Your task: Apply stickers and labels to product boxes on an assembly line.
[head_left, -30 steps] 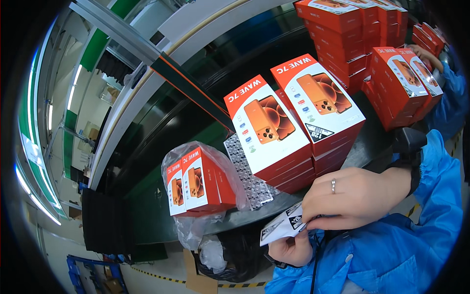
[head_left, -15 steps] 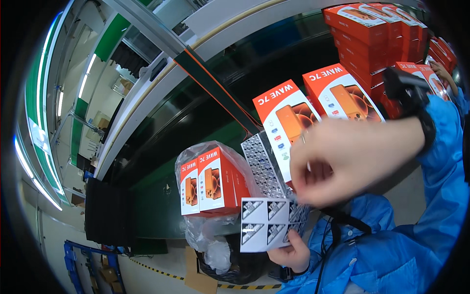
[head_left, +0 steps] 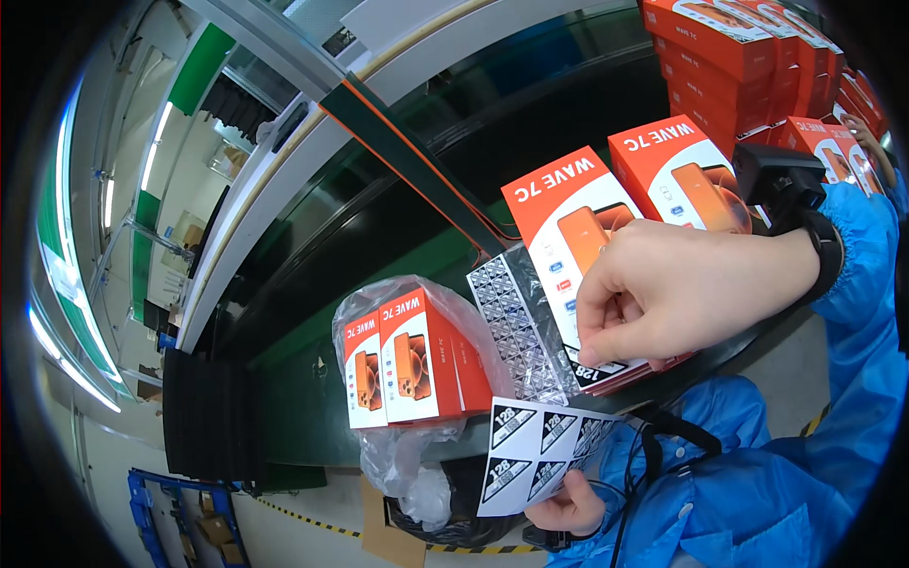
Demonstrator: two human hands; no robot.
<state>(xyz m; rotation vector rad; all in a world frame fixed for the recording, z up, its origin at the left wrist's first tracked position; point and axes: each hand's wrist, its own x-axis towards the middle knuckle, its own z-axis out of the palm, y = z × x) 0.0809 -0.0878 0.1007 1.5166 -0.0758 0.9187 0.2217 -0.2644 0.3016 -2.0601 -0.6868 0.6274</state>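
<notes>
My left hand (head_left: 570, 508) pinches a white sheet of stickers (head_left: 507, 473) by its lower edge, tilted up in front of the bench. The sheet bears rows of black-and-white triangular labels. Above it, my right hand (head_left: 696, 289) reaches over a red-and-white phone box (head_left: 542, 213). Its fingers are closed at the box's near corner, pinching a triangular sticker (head_left: 597, 373) that lies against that corner. Part of the box front is hidden under the hand. A second phone box (head_left: 653, 156) stands just to the right, partly behind my wrist.
More sticker sheets (head_left: 516, 327) lie left of the near box. Two red boxes (head_left: 409, 355) sit in a clear plastic bag (head_left: 355, 293) on the green bench (head_left: 303, 398). Stacked red boxes (head_left: 710, 71) rise at the far right, near another person's hand (head_left: 862, 135).
My right hand has moved from above the sticker sheet to the phone box's near corner, where a sticker now shows at its fingertips. The sheet in my left hand has dropped slightly and tilted.
</notes>
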